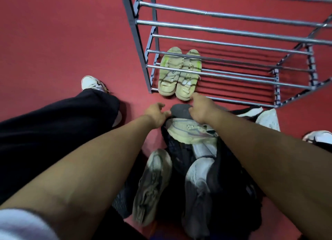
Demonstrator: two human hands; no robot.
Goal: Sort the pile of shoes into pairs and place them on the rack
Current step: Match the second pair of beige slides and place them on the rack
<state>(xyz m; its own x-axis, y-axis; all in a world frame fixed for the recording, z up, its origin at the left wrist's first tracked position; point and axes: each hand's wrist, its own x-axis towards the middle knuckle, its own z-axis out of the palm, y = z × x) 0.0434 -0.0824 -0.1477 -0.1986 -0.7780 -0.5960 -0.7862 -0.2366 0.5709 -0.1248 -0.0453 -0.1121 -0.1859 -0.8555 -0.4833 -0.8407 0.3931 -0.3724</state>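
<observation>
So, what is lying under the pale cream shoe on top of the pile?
Under the cream shoe lie a dark grey shoe and a black shoe. Both hands and the cream shoe cover the rest.

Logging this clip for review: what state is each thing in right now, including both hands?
Beige pair: side by side on rack's bottom tier.
Rack: upper tiers bare.
Shoe pile: unsorted on floor.
Dark shoe: atop pile, between hands.
Left hand: fingers curled at dark shoe.
Right hand: gripping dark shoe.

One rack [231, 33]; two beige shoes [179, 74] paired on its bottom shelf. Two hands; the near pile [188, 158] cannot be counted exactly.
</observation>
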